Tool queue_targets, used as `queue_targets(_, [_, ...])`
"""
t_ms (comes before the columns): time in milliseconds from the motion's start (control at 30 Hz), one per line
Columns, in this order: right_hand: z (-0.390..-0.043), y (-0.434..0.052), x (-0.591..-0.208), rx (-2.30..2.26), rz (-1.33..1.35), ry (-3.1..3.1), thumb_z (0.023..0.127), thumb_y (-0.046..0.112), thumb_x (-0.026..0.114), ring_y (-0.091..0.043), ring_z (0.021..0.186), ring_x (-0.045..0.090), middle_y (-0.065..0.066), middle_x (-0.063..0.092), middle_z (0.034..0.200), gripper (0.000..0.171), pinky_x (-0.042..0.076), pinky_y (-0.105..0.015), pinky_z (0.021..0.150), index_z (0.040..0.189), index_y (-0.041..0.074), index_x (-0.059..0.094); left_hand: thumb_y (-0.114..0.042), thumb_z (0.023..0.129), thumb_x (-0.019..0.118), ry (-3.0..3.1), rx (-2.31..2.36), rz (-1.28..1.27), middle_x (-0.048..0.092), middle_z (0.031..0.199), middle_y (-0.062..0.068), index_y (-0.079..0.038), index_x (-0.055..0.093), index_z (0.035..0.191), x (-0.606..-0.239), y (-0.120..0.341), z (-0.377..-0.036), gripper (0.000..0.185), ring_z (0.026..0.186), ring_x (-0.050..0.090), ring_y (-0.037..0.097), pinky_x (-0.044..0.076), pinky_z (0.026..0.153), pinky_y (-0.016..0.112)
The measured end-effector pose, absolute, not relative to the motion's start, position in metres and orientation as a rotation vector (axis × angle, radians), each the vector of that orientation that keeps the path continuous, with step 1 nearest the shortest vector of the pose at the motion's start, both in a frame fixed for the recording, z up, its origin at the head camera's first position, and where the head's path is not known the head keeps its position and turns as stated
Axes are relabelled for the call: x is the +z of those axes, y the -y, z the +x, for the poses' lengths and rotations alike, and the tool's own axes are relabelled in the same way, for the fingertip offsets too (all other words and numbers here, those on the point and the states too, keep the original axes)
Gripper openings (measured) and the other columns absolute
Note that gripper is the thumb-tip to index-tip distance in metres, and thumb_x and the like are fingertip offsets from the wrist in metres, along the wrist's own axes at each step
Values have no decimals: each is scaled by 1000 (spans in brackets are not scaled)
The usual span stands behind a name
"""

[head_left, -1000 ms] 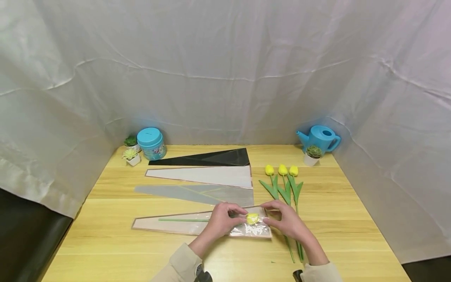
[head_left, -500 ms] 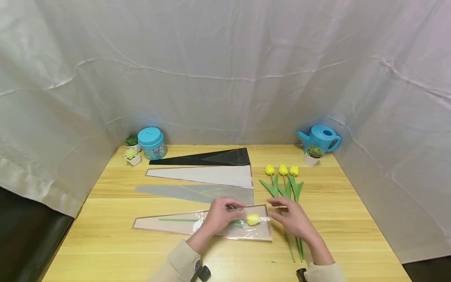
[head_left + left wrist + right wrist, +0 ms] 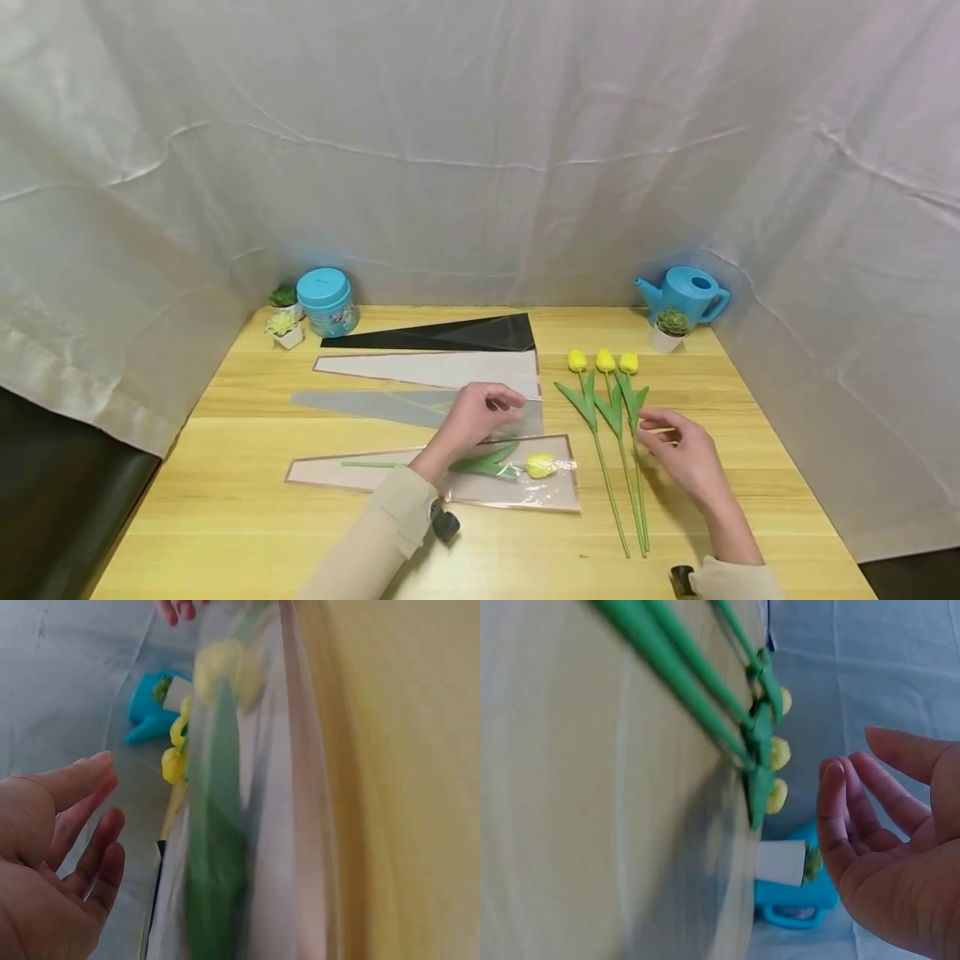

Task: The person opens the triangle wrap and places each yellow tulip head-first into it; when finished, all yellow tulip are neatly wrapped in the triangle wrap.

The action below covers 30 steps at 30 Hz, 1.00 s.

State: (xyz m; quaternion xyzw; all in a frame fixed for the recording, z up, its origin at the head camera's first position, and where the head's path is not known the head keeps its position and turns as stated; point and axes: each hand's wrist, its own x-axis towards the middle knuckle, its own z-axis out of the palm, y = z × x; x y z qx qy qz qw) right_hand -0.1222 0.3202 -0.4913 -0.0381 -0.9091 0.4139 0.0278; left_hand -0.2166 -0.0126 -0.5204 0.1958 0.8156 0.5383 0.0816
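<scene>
A yellow tulip [image 3: 539,465] with a green stem lies inside a clear pink-edged sleeve [image 3: 525,494] near the table's front. My left hand [image 3: 480,410] hovers just behind that sleeve, above a grey sleeve [image 3: 360,404], its fingers loosely curled and holding nothing. In the left wrist view its fingers [image 3: 82,825] are relaxed beside the blurred sleeve [image 3: 262,825]. Three loose yellow tulips [image 3: 609,400] lie to the right. My right hand [image 3: 678,446] is empty beside their stems, with relaxed fingers [image 3: 855,810] in the right wrist view near the tulips [image 3: 769,750].
Behind the grey sleeve lie a white sleeve [image 3: 442,371] and a black one [image 3: 457,335]. A teal jar [image 3: 327,302] and two small potted plants [image 3: 283,327] stand back left. A blue watering can [image 3: 686,292] and a potted succulent [image 3: 669,329] stand back right. White cloth walls the table.
Both hands have let go of the clear sleeve with the tulip. My left hand rose back toward the grey sleeve, and my right hand moved right to the loose tulip stems.
</scene>
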Motion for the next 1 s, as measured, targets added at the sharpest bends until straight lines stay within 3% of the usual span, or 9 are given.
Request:
queue_targets(200, [-122,-328,-498,1357,-201,2846,101,21,69,-22,92,71,-20,70,119,41,59,-28,72,136,0,63,-12,88,83,-2378,1609,607,79,105,-2,-9,80,110,-531,6,-228,22,91,69,8,56,83,24])
queue_targets(467, [-126,-335,-506,1354,-320,2927,101,23,68,-17,90,70,-20,72,117,43,57,-28,66,135,-2,63,-3,84,85,-2291,1631,596,80,107,8,-7,79,112,-542,1,-232,29,94,73,16,56,81,24])
queue_targets(633, [-129,-333,-510,1405,-347,2921,100,21,69,-18,84,72,-18,75,112,40,58,-28,71,132,-3,64,-4,82,87,-2317,1634,586,80,107,8,-7,80,111,-547,2,-235,30,97,73,20,56,81,23])
queue_targets(1000, [-138,-333,-514,1450,-380,2939,100,18,69,-17,78,71,-16,76,99,35,60,-28,69,122,-9,65,-9,78,91,-2358,1580,547,81,103,3,-10,82,107,-555,2,-234,29,94,73,12,55,77,21])
